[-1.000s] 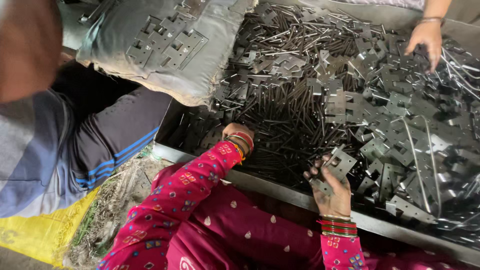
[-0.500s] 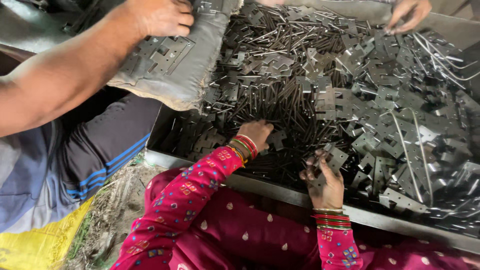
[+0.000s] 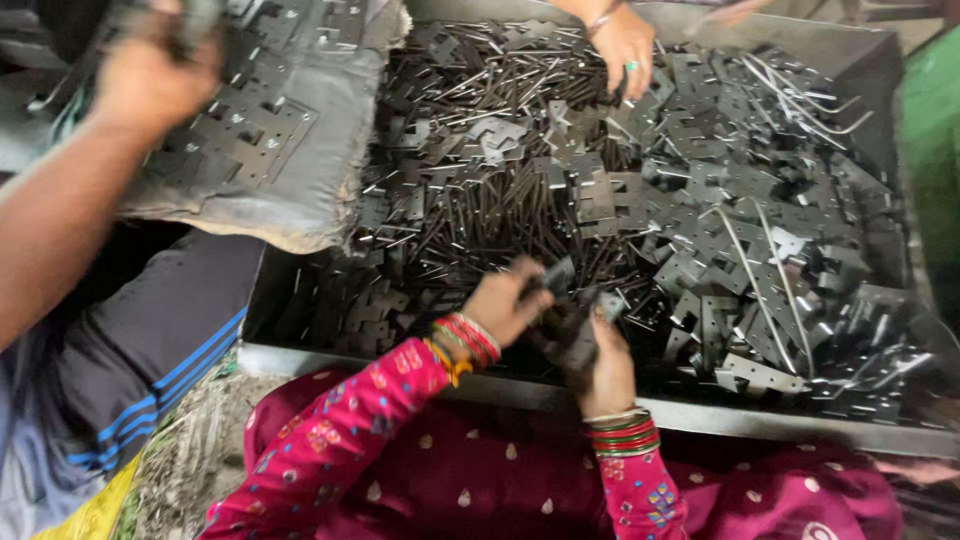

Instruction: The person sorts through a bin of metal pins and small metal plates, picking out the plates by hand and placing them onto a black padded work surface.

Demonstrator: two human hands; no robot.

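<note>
Location: a large, shallow grey metal tray (image 3: 560, 392) was found heaped with dark stamped metal plates (image 3: 720, 240), thin rods (image 3: 470, 215) and bent wire hooks (image 3: 790, 85), set against the knees of a person in red patterned clothing.

Item 1. Left hand (image 3: 505, 300), bangled at the wrist, was closed over the upper end of a small dark metal piece (image 3: 560, 305). The fingers were curled tightly, the thumb side turned towards the other hand.

Item 2. Right hand (image 3: 600, 365), palm raised, was closed round the lower end of the same piece and possibly further plates; how many were gripped could not be told, owing to blur.

Item 3. The piece was held between both hands just above the tray's near edge, clear of the heap, judged so that it could be worked or parted without snagging on the pile. Its long axis was judged to run diagonally, upper end towards the tray's far side, lower end towards the body; exact shape was not resolved.

Item 4. A grey sack (image 3: 270, 130), tilted over the tray's left corner and gripped by a co-worker's hand (image 3: 150, 80), was seen bearing plates at its mouth.

Item 5. Another person's hand (image 3: 625, 45) rested on the far heap.
</note>
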